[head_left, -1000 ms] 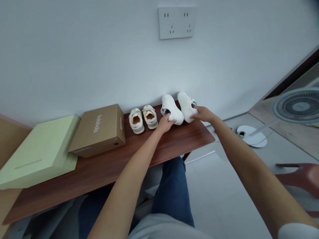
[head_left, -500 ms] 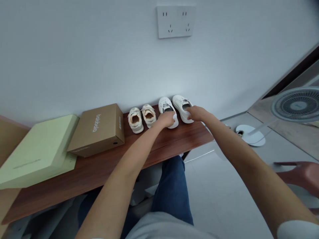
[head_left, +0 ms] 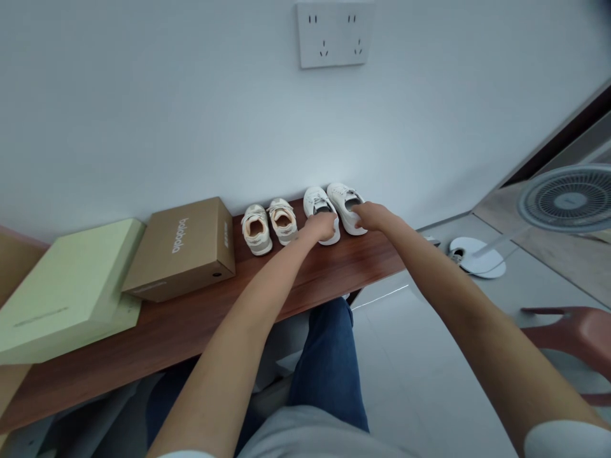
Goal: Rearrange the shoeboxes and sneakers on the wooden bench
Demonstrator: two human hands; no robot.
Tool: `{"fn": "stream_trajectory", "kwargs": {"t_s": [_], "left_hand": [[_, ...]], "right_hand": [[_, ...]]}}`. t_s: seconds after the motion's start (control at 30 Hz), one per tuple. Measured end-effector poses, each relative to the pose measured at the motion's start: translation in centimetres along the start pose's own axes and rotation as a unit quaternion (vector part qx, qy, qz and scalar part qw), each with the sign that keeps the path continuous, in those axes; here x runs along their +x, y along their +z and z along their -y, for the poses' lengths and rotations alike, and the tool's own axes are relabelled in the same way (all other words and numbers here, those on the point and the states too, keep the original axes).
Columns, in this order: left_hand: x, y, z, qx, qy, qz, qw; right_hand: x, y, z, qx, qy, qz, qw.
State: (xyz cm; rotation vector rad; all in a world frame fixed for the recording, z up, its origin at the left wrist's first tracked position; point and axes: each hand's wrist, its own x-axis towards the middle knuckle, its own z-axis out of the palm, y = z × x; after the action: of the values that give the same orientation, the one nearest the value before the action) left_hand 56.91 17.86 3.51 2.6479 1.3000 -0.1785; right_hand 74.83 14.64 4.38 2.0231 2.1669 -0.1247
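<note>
Two white sneakers stand side by side at the right end of a reddish-brown wooden shelf (head_left: 310, 280), toes toward the wall. My left hand (head_left: 321, 226) is closed on the heel of the left white sneaker (head_left: 314, 198). The heel of the right white sneaker (head_left: 340, 197) is gripped by my right hand (head_left: 371, 216), with fingers at the shoe's opening. Both soles appear to rest on the wood. Just left of them sits a pair of smaller cream sneakers, the left cream shoe (head_left: 256, 238) and the right cream shoe (head_left: 282, 219), touching neither hand.
A brown shoebox (head_left: 176, 248) and a pale green box (head_left: 71, 286) occupy the shelf's left part. On the wall above is a socket plate (head_left: 334, 35). To the right stand a white fan (head_left: 570, 200) and a pinkish-red plastic stool (head_left: 582, 331) on the floor.
The view has shifted slightly, so the scene sits a little further left. Both hands stay on the white sneakers, which show no clear movement along the shelf.
</note>
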Motion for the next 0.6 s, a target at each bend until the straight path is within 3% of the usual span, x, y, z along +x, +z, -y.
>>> {"fn": "stream_trajectory", "kwargs": {"t_s": [0.27, 0.33, 0.4, 0.5, 0.6], "left_hand": [[-0.1, 0.0, -1.0, 0.007, -0.010, 0.003, 1.000], [-1.2, 0.1, -1.3, 0.000, -0.008, -0.055, 0.998], [-3.0, 0.2, -1.4, -0.020, 0.011, -0.152, 0.988], [-7.1, 0.4, -1.1, -0.081, 0.072, -0.280, 0.954], [-12.7, 1.0, 0.0, -0.138, 0.141, -0.337, 0.921]], "right_hand": [[-0.2, 0.6, 0.5, 0.000, 0.008, -0.012, 1.000], [-0.8, 0.2, 0.7, 0.007, 0.003, -0.062, 0.998], [-1.8, -0.4, 1.4, 0.028, -0.016, -0.154, 0.988], [-4.1, -1.5, 3.8, 0.088, -0.075, -0.299, 0.947], [-7.2, -1.8, 7.5, 0.154, -0.145, -0.376, 0.902]]}}
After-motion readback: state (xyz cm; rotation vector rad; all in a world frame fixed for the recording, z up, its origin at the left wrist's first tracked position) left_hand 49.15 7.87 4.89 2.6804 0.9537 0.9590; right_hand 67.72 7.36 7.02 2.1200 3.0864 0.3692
